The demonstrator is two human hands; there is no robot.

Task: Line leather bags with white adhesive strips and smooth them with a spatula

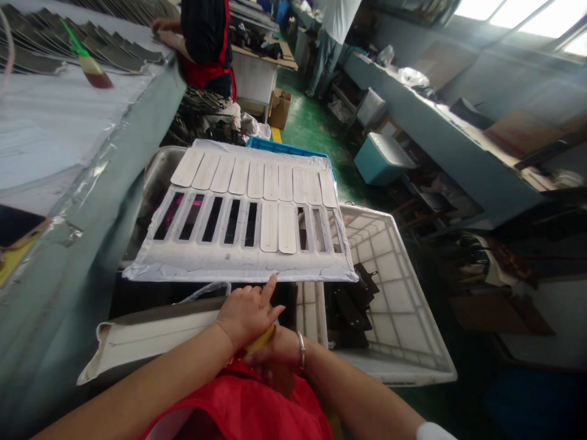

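Note:
My left hand is just below the near edge of a white slotted board, its index finger and thumb spread apart and the other fingers partly bent. Close against it, my right hand, with a bracelet at the wrist, is closed round a yellow object whose kind is mostly hidden. Pale flat strips lie side by side along the board's far row. Two more pale strips sit in the near row, among open slots showing dark gaps. A long off-white and grey piece lies left of my hands.
A white plastic crate with dark flat pieces stands at the right. On the left table are a glue brush and stacked grey strips. A co-worker stands at its far end; another person is farther back.

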